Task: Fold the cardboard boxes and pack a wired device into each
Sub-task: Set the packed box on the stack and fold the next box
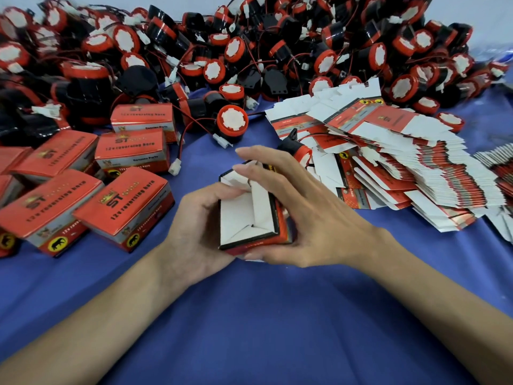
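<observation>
left grip (194,226) is cradling the box (258,243) at frame centre, right grip (302,215) is clasping it; inner flaps (238,218) are probably needing pressing flat before closing.

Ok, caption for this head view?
Left hand and right hand hold a half-folded box above blue cloth, with closed boxes, flat blanks and heaped wired devices.

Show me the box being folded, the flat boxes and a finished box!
box being folded (236,218): head view, its white inside flap.
flat boxes (449,176): head view, the stack's layered edges.
finished box (122,207): head view, its red top.
</observation>
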